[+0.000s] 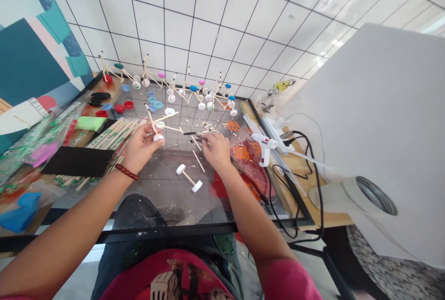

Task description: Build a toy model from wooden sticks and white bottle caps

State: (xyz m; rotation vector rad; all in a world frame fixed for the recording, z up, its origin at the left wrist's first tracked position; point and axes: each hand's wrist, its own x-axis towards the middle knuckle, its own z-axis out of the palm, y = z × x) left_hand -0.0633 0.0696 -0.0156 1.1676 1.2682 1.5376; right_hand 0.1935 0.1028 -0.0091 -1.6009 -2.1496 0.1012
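Holding the light, stiff but fragile stick-and-cap model [153,124] closed in the left hand [141,148], best gripped along its main stick; right hand [217,150] pinching a thin dark rod [190,133].

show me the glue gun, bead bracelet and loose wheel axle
Hot glue gun [263,146], head view, on body
Bead bracelet [126,172], head view, on beads at left wrist
Loose wheel axle [188,178], head view, on stick
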